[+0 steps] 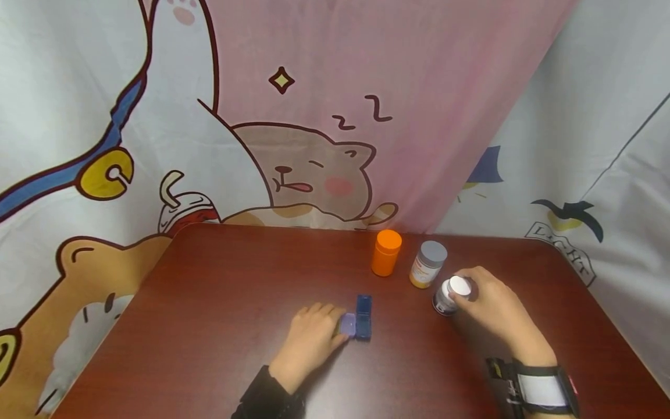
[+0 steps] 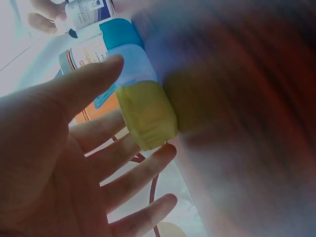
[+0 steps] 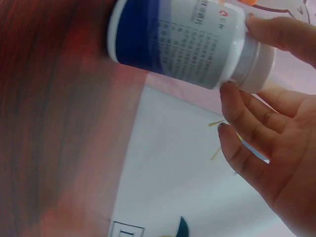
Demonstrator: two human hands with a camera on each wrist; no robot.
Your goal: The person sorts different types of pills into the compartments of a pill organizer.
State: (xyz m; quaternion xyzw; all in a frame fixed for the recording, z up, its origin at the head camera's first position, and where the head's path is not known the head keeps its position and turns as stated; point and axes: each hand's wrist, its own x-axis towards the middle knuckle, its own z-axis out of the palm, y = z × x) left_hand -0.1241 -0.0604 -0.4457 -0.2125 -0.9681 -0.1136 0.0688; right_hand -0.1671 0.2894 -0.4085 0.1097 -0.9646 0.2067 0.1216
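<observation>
My left hand [image 1: 314,334] holds a small pill organizer [image 1: 363,327] on the table, thumb on the near side and fingers on the far side. Its dark blue end compartment has the lid [image 1: 364,305] flipped up; beside it is a purple compartment. A yellow compartment [image 2: 148,116] shows in the left wrist view, mostly covered by the hand in the head view. To the right, my right hand [image 1: 494,308] grips the white cap [image 1: 459,285] of a pill bottle [image 3: 182,44]. This white and blue bottle stands upright, with printed text on its label.
Behind the white bottle stands a grey-capped bottle [image 1: 428,265] with a pale label. Left of that is an orange bottle [image 1: 386,253]. Both are near the back edge of the brown table [image 1: 235,279]. A printed curtain [image 1: 419,87] hangs behind the table.
</observation>
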